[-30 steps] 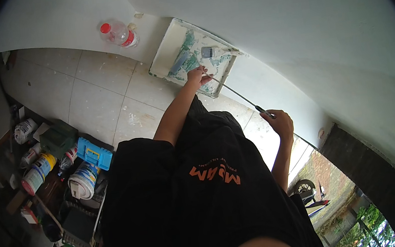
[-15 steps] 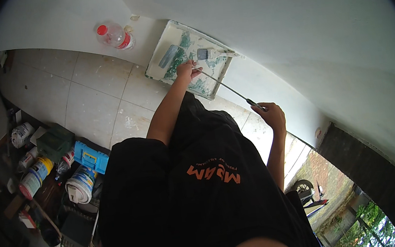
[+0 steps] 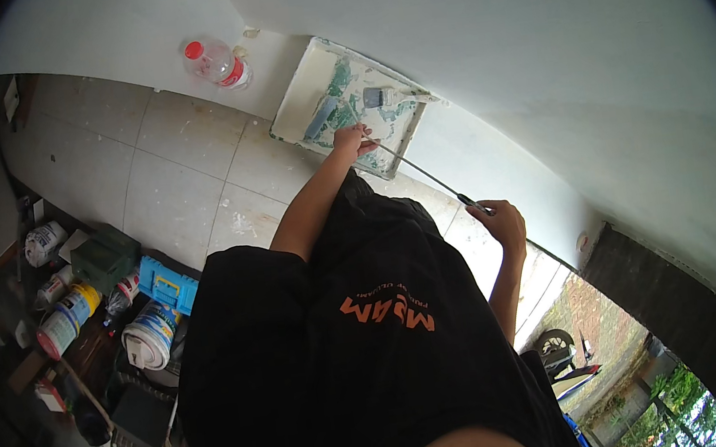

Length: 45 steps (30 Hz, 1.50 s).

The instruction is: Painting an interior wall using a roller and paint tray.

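Left hand (image 3: pixel 351 141) pinched roller rod (image 3: pixel 416 166) over paint tray (image 3: pixel 303 84); right hand (image 3: pixel 504 222) gripped handle (image 3: pixel 466 199) right of tray, seemingly for two-point steadiness. Paintbrush (image 3: pixel 376 97) lay in tray, likely containing drips.

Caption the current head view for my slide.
Left hand and right hand on a long paint roller at a paint-smeared tray, with a brush and bottle nearby.

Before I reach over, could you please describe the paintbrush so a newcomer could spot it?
Find the paint-smeared tray beside the pale wall. The paintbrush lies in its right half, handle toward the wall. Its flat, squarish grey end sets it apart from the long-rodded roller.
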Each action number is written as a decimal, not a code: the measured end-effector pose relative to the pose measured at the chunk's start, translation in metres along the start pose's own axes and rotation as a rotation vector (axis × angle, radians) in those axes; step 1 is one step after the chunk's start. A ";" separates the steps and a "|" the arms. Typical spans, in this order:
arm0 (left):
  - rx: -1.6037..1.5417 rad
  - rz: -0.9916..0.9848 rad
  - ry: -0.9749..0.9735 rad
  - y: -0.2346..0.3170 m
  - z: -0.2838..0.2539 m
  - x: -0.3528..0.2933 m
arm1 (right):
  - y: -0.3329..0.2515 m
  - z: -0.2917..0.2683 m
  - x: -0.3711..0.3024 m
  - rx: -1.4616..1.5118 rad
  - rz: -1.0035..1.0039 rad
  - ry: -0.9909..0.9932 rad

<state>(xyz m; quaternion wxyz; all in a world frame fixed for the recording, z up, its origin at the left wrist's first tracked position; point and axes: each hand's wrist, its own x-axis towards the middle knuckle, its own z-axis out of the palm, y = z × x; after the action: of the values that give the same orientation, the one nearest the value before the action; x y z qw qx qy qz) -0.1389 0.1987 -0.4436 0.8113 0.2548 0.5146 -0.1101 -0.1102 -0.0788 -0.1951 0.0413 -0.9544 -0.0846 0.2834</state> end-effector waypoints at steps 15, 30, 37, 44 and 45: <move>-0.033 0.039 0.055 0.002 -0.024 0.008 | -0.011 0.015 0.008 -0.012 -0.077 0.027; 0.025 0.165 -0.021 0.008 0.000 -0.023 | 0.000 0.014 -0.019 0.081 0.063 0.025; 0.027 0.128 0.017 0.006 -0.006 -0.004 | 0.002 0.023 -0.005 0.080 0.057 0.026; 0.115 0.004 0.018 -0.019 -0.003 0.001 | 0.021 0.028 -0.019 0.092 0.131 -0.028; 0.168 -0.025 -0.009 -0.021 -0.003 0.002 | 0.023 0.027 -0.024 0.103 0.154 -0.029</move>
<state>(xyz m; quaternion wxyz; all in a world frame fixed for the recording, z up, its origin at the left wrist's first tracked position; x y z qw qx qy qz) -0.1494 0.1830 -0.4529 0.7879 0.3151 0.5028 -0.1644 -0.1414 -0.1046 -0.2079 0.0670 -0.9504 0.0032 0.3037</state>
